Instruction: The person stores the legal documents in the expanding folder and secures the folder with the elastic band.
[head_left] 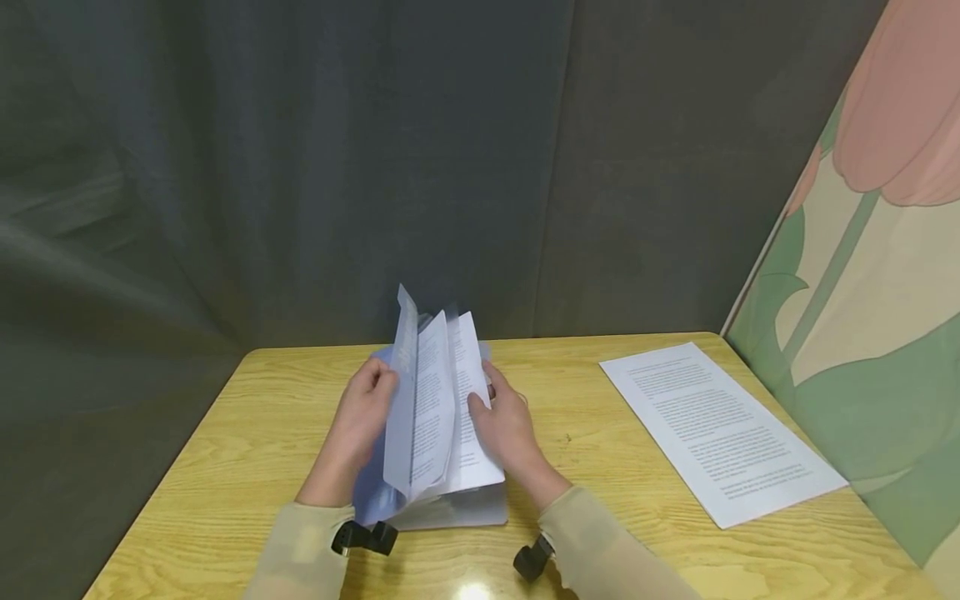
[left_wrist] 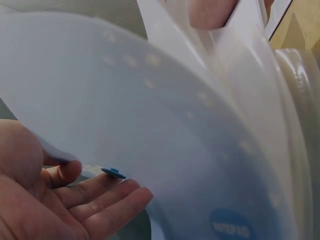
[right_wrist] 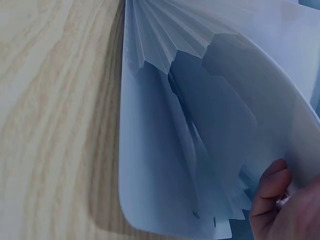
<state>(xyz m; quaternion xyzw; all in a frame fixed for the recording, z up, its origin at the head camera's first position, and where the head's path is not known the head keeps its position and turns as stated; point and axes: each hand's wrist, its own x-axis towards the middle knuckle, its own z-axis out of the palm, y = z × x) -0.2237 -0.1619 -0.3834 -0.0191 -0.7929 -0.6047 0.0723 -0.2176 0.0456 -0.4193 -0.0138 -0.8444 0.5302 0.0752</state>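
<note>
A translucent bluish expanding file folder lies on the table, spread open, with printed pages standing fanned inside it. My left hand pinches the left edge of its raised cover. In the left wrist view, a teal snap button on that cover sits near the fingertips of my left hand. On the other side, my right hand grips the right edge of the pages and pocket, thumb in front. Pleated pockets spread out beside my right hand in the right wrist view.
A printed paper sheet lies flat at the right of the wooden table. Behind the table hangs a dark grey curtain. A panel with a tulip pattern borders the right side.
</note>
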